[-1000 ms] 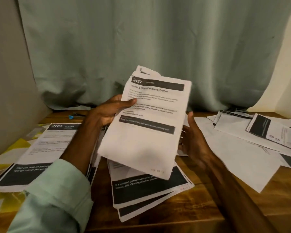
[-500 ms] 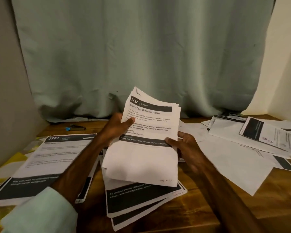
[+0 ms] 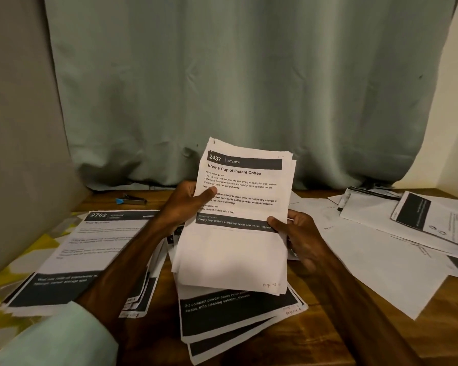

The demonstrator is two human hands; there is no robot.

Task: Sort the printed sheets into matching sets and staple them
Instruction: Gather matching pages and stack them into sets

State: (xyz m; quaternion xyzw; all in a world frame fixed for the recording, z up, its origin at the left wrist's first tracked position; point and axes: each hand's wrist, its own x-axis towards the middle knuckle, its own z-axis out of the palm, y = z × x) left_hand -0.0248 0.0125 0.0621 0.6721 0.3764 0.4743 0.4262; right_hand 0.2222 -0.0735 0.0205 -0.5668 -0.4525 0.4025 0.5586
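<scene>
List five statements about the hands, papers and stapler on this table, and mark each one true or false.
1. The left hand and the right hand both hold the stack of sheets. True.
2. The top sheet of that stack is headed 2437, "Brew a Cup of Instant Coffee". True.
3. The stapler is in the right hand. False: it lies on the table near the curtain, and neither hand touches it.
4. The 2762 pile lies to the right of the stack of sheets. False: it lies to the left.
5. A dark-banded pile lies on the table under the stack of sheets. True.
</scene>
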